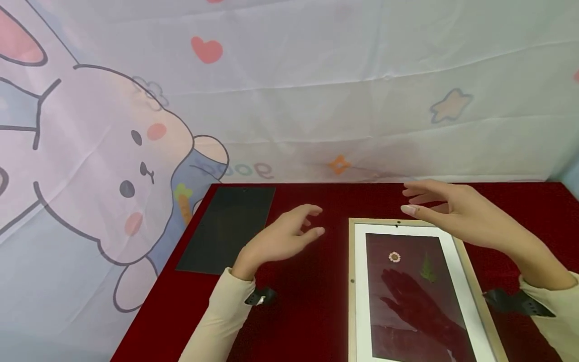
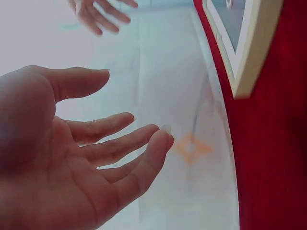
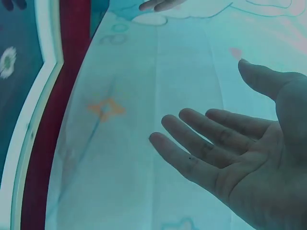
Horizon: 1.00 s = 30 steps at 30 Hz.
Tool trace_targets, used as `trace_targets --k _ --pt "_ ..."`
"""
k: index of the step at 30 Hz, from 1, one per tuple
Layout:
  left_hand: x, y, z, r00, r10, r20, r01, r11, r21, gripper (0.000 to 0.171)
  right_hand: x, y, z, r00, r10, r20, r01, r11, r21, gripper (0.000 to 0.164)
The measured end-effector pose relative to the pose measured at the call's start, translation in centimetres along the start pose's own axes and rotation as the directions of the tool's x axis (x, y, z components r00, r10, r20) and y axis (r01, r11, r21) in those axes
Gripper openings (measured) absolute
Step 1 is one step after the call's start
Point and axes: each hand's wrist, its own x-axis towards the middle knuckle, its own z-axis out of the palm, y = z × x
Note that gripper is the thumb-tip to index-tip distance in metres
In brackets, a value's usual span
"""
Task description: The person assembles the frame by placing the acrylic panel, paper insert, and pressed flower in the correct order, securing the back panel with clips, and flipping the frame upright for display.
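My left hand (image 1: 282,235) hovers over the red tabletop, fingers loosely bent and holding nothing. Above the top right of a picture frame (image 1: 352,301) is my right hand (image 1: 461,213), also holding nothing, its fingers relaxed. The frame has a light wooden edge and a white inner border. Within its dark, reflective middle lie a small white daisy-like flower (image 1: 394,257) and a green fern-like leaf (image 1: 427,269). The right hand's reflection shows in that surface. In the left wrist view the left palm (image 2: 57,167) faces the camera; the right palm (image 3: 268,177) does likewise in its own view.
A dark flat rectangular panel (image 1: 226,229) lies at the table's left back. The red table (image 1: 307,311) runs up to a pale printed cloth (image 1: 316,90) hanging behind, with a cartoon rabbit on its left. Dark straps sit at both wrists.
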Motion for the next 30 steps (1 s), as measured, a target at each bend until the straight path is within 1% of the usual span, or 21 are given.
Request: trace_targets --k 6,8,11,14,17,19,21,24,26,28,30 --pt "-1.7 -3.4 -2.7 0.994 -0.068 -0.088 0.061 0.995 -0.081 0.048 2.8 -1.8 0.5 0.999 -0.014 0.049 0.011 0.998 0.068 0.050" --pt "-2.3 -4.7 -3.2 0.988 -0.105 -0.111 0.094 0.990 -0.101 0.046 3.7 -2.3 0.6 0.998 -0.027 0.064 0.021 0.995 0.094 0.050" --pt "-3.0 -6.9 -4.0 0.977 -0.163 -0.140 0.147 0.982 -0.115 0.043 5.1 -3.1 1.0 0.996 -0.025 0.085 0.011 0.988 0.155 0.050" --pt "-3.5 -9.3 -4.6 0.965 -0.210 -0.156 0.190 0.973 -0.130 0.042 6.6 -3.9 1.7 0.995 -0.016 0.103 -0.010 0.971 0.239 0.046" --pt "-3.8 -11.9 -5.2 0.951 -0.262 -0.163 0.241 0.961 -0.133 0.040 8.4 -4.3 2.5 0.991 -0.028 0.128 -0.020 0.932 0.361 0.042" --pt "-4.1 -13.7 -5.8 0.936 -0.304 -0.179 0.286 0.950 -0.122 0.040 9.7 -4.3 3.3 0.987 -0.045 0.153 -0.027 0.898 0.440 0.041" --pt "-4.5 -15.5 -6.4 0.917 -0.344 -0.202 0.328 0.938 -0.113 0.041 11.0 -4.2 4.3 0.979 -0.057 0.195 -0.049 0.866 0.498 0.042" --pt "-5.4 -18.0 -7.2 0.883 -0.400 -0.245 0.381 0.917 -0.123 0.040 12.7 -4.0 6.1 0.961 -0.061 0.271 -0.093 0.848 0.521 0.045" --pt "-5.9 -19.5 -7.5 0.865 -0.426 -0.265 0.399 0.905 -0.150 0.039 13.7 -4.1 7.5 0.948 -0.053 0.314 -0.126 0.842 0.525 0.047" --pt "-6.4 -20.9 -7.7 0.848 -0.451 -0.279 0.412 0.891 -0.190 0.039 14.8 -4.2 9.2 0.939 -0.043 0.342 -0.159 0.826 0.541 0.048" --pt "-6.7 -21.9 -7.6 0.829 -0.482 -0.284 0.435 0.874 -0.216 0.040 15.6 -4.3 10.9 0.931 -0.034 0.363 -0.193 0.799 0.570 0.047"
